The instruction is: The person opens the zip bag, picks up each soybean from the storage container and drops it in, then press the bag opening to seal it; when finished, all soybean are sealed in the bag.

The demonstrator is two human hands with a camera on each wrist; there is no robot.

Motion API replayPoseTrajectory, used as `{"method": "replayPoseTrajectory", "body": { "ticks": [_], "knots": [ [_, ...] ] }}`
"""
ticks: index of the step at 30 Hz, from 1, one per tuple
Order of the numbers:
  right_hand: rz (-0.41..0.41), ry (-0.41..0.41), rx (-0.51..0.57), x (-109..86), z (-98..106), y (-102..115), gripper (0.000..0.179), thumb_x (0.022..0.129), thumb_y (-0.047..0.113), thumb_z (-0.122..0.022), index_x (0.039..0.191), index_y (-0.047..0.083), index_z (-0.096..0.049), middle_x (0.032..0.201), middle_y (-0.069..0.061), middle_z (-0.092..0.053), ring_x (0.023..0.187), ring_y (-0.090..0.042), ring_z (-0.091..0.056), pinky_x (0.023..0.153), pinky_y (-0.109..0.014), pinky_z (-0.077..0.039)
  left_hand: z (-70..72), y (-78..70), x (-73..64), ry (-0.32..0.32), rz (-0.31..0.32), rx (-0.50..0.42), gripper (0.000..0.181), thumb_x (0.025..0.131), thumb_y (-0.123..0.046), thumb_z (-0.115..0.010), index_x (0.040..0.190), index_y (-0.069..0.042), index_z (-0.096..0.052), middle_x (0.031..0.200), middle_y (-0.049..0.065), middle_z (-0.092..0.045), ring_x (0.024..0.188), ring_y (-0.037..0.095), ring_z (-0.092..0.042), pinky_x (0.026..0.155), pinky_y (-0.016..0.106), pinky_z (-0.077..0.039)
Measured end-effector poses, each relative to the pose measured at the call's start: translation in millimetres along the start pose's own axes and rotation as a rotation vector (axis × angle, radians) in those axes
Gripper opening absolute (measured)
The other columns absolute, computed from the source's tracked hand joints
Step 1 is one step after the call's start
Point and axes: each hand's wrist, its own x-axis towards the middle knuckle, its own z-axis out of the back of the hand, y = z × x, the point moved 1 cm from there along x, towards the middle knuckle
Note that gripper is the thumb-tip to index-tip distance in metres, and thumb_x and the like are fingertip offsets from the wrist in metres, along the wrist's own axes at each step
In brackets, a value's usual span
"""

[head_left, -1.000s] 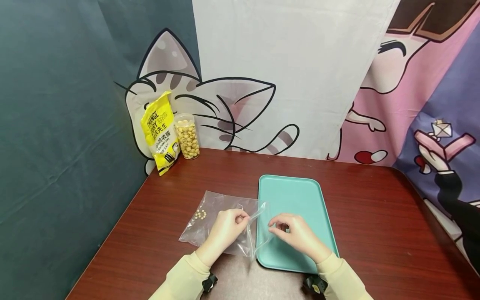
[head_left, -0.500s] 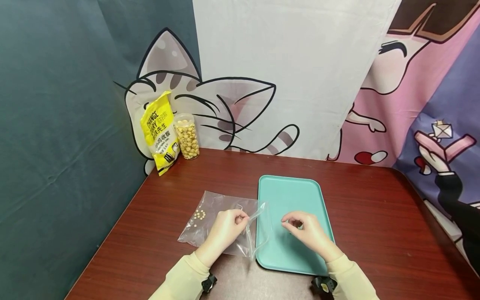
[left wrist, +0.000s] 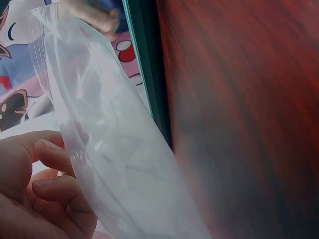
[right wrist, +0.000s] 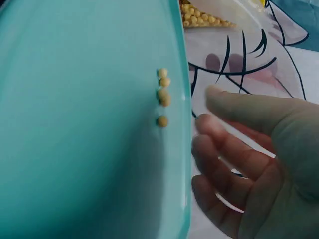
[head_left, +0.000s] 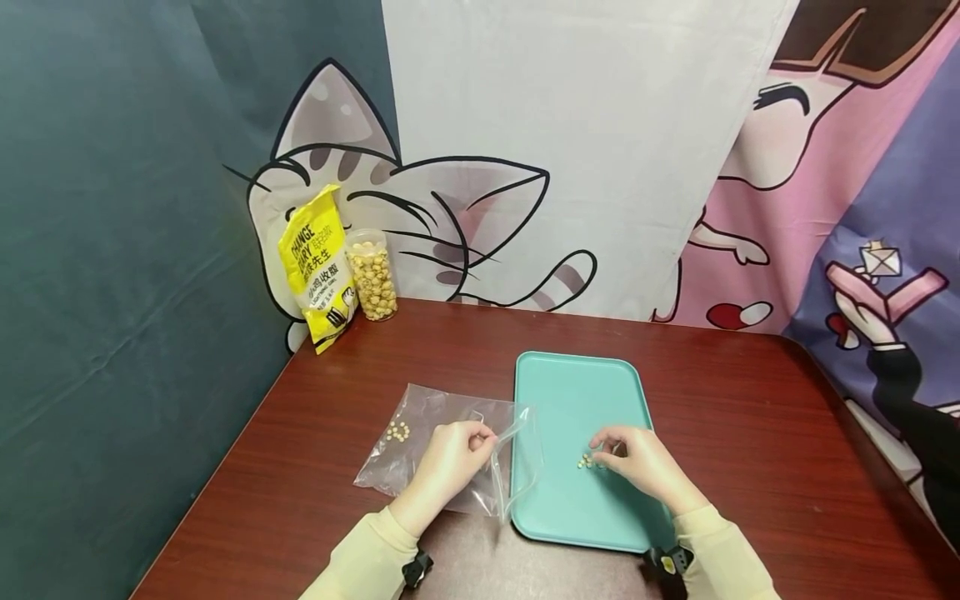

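Observation:
A clear zip bag (head_left: 442,408) lies flat with several small round yellowish beans (head_left: 397,431) inside, near its far left end. My left hand (head_left: 459,454) pinches the upper layer at the bag's mouth, which gapes over the left rim of a turquoise tray (head_left: 562,383). In the left wrist view the lifted plastic (left wrist: 119,149) stands beside that hand's bent fingers. Over the tray hovers my right hand (head_left: 633,458), fingers loosely bent and apart, holding nothing visible. Several loose beans (right wrist: 164,98) sit on the tray just past its fingertips.
At the back left, a yellow snack bag (head_left: 321,271) leans on the fabric backdrop beside a clear jar (head_left: 372,275) of yellow pieces. Dark green cloth (head_left: 150,292) hangs along the left side of the reddish wooden table (head_left: 750,433).
My right hand has moved right, away from the bag's mouth to over the tray. Its thumb and finger have parted, and beans now show on the tray. The left hand stays put.

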Motion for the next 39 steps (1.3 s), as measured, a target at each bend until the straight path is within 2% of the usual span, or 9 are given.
{"method": "replayPoseTrajectory", "body": {
  "ticks": [5,17,22,34,39],
  "knots": [
    [-0.02,0.049,-0.046,-2.8,-1,-10,0.01,0.08,0.011,-0.074,0.086,0.015,-0.068,0.07,0.011,-0.056,0.064,-0.001,-0.051,0.059,-0.024,-0.044,0.1,0.0,-0.4,-0.001,0.004,0.002,0.011,0.083,-0.01,-0.064,0.075,-0.013,-0.07,0.053,-0.012,-0.051,0.046,-0.004,-0.037,0.047,0.017,-0.035],
    [-0.049,0.062,-0.091,-5.5,-4,-12,0.011,0.077,0.01,-0.075,0.082,0.015,-0.067,0.065,0.009,-0.05,0.06,-0.002,-0.042,0.056,-0.024,-0.038,0.3,-1.5,-0.9,0.008,0.018,0.0,0.01,0.084,-0.01,-0.065,0.075,-0.012,-0.07,0.053,-0.012,-0.051,0.045,-0.004,-0.036,0.047,0.017,-0.035],
    [-0.073,0.063,-0.101,-6.6,-5,-10,0.013,0.079,0.01,-0.074,0.076,0.018,-0.065,0.066,0.01,-0.051,0.061,-0.003,-0.043,0.057,-0.024,-0.038,0.0,-2.1,-0.9,0.018,0.021,0.001,0.01,0.084,-0.01,-0.064,0.076,-0.012,-0.07,0.053,-0.012,-0.051,0.045,-0.004,-0.037,0.047,0.017,-0.035],
    [-0.097,0.043,-0.145,-5.8,-2,-2,0.013,0.081,0.014,-0.073,0.077,0.023,-0.065,0.069,0.013,-0.055,0.065,-0.003,-0.048,0.061,-0.027,-0.041,0.9,-2.7,-1.5,0.012,0.014,0.003,0.01,0.084,-0.011,-0.065,0.076,-0.013,-0.07,0.052,-0.012,-0.05,0.045,-0.003,-0.036,0.047,0.017,-0.034],
    [-0.064,0.016,-0.144,-4.3,-1,5,0.012,0.08,0.015,-0.074,0.076,0.022,-0.065,0.068,0.013,-0.054,0.063,-0.002,-0.048,0.059,-0.025,-0.04,1.2,-3.0,-2.7,0.005,0.013,0.004,0.01,0.084,-0.011,-0.065,0.076,-0.013,-0.07,0.053,-0.012,-0.05,0.046,-0.003,-0.036,0.047,0.017,-0.034]
  ]
}}
